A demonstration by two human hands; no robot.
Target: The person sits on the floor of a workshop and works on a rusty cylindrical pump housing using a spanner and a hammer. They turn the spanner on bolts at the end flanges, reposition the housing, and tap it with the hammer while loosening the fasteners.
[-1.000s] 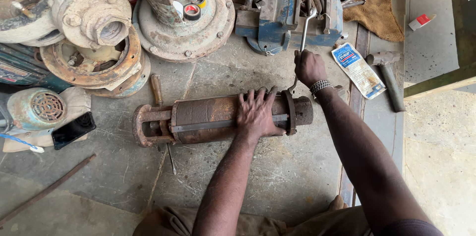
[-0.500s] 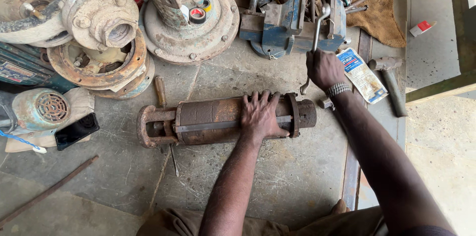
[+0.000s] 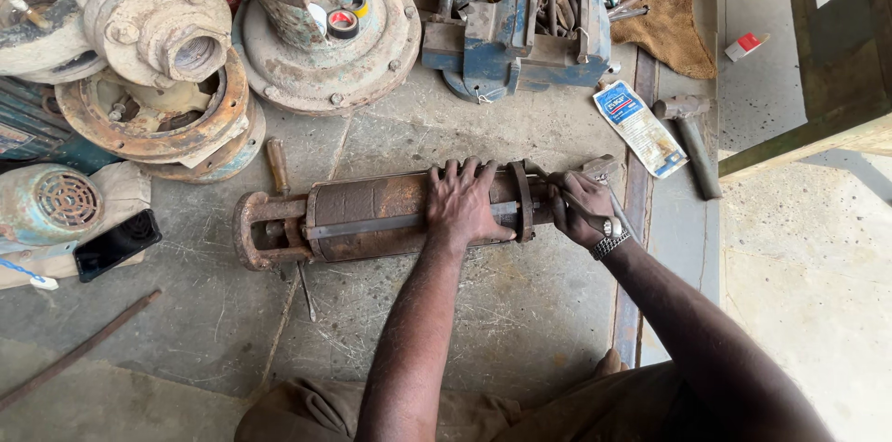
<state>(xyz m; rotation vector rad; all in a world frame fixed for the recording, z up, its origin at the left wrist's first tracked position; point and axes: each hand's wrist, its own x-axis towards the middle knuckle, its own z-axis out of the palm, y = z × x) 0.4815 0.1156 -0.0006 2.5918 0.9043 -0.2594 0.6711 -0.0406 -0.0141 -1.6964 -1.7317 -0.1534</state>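
Concrete floor point(image 3: 520, 312) carries our rusty pump cylinder point(image 3: 372, 214); our left hand point(image 3: 465, 205) presses flat, open, on it, right hand point(image 3: 581, 210) grips a wrench point(image 3: 595, 168) at its right end.

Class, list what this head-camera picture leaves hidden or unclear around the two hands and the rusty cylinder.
- Right end of the rusty cylinder: covered by the right hand.
- Tool in that hand: only a thin shaft shows, type unclear.
- Cylinder's surface under the left hand: hidden by the palm.
- Blue vise: its top is cut off by the frame's upper edge.
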